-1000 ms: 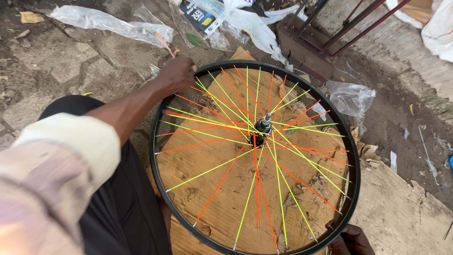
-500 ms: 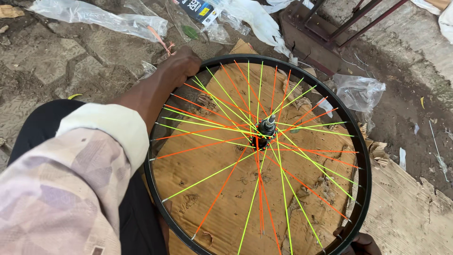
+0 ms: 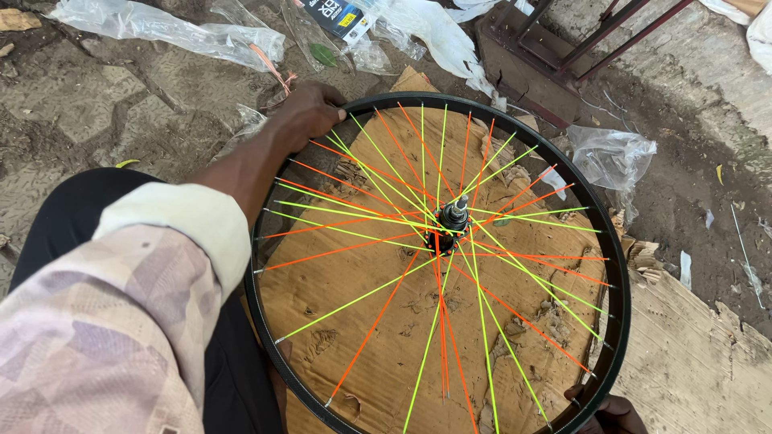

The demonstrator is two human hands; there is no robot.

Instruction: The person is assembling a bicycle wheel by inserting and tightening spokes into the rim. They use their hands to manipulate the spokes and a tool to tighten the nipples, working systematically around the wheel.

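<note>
While the bicycle wheel (image 3: 438,265) lies flat on torn cardboard (image 3: 386,313), my left hand (image 3: 310,112) grips its upper rim; my right hand (image 3: 611,411) grasps the lower edge, mostly cut off.

Littered dirt ground (image 3: 96,104), torn cardboard (image 3: 691,362), daylight

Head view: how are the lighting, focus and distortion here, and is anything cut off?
Head view: soft, even daylight, no hard shadows or glare; wheel spokes and hub are sharp; the near sleeve is slightly soft; left hand is clear on the rim; right hand is cropped at the bottom edge; mild wide-angle stretch.
</note>
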